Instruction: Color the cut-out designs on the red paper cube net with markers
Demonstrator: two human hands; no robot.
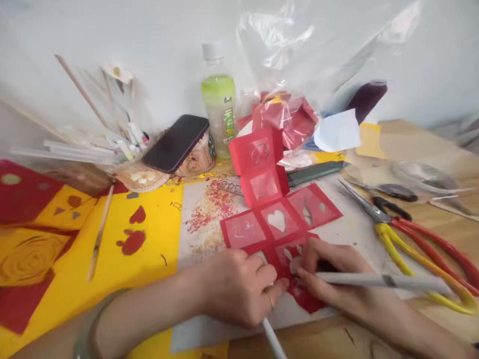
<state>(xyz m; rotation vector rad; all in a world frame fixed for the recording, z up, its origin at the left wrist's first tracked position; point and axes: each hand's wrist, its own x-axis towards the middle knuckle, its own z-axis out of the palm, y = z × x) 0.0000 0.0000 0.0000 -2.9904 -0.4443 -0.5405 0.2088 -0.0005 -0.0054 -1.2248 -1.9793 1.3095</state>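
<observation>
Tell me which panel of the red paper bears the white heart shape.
The middle panel in the red paper's side-by-side row of three; the left panel shows thin, curvy marks and the right panel narrow shapes, neither a heart.

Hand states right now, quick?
Left hand: fingers curled at the red paper; can't tell whether it grips the white stick.
Right hand: closed, holding a white pen-like tool.
</observation>
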